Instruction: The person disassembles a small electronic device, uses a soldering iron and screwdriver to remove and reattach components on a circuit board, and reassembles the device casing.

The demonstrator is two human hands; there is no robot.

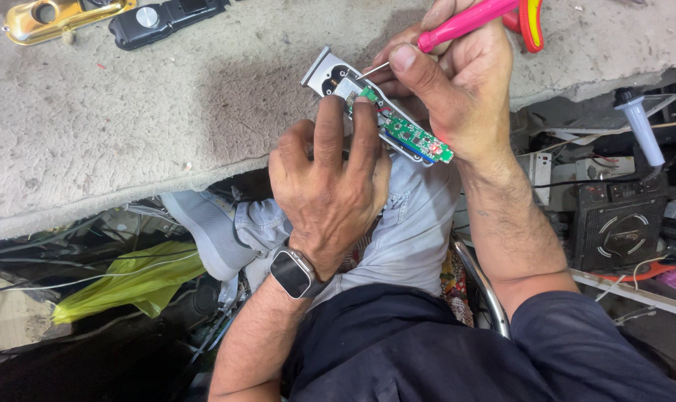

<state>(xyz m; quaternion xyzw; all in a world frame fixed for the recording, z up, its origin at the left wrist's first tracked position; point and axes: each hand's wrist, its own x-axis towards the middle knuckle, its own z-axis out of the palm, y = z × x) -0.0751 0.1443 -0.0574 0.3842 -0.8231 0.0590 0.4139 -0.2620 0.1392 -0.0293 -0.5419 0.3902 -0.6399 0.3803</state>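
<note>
From the head camera, looking down: an opened hair trimmer point(338, 80) lies at the near edge of a rough grey concrete worktop point(129, 112), its body running diagonally from upper left to lower right. The casing is silver, with the cover off, so the inside is bare. A narrow green circuit board point(416, 140) sits along its length (small components dot it, with a red patch near the lower end), and red and blue wires show beside the board. The upper end of the casing is a flat silver plate with a dark opening.

The left hand point(330, 186), a smartwatch point(293, 272) on its wrist, is spread over the trimmer's middle with fingers bent, the fingertips point(364, 104) pressing down on the board and casing to pin it on the worktop.

The right hand point(457, 82) is closed round the pink handle of a screwdriver point(464, 22), thumb and forefinger pinching low near the shaft; the thin metal tip touches the trimmer's upper end, just beside the dark opening.

At the far left of the worktop lie a gold trimmer casing point(55, 15) and a black trimmer body point(163, 18), well apart from the hands. Below the worktop edge are a yellow-green plastic bag point(129, 279) and a black speaker box point(620, 227).
</note>
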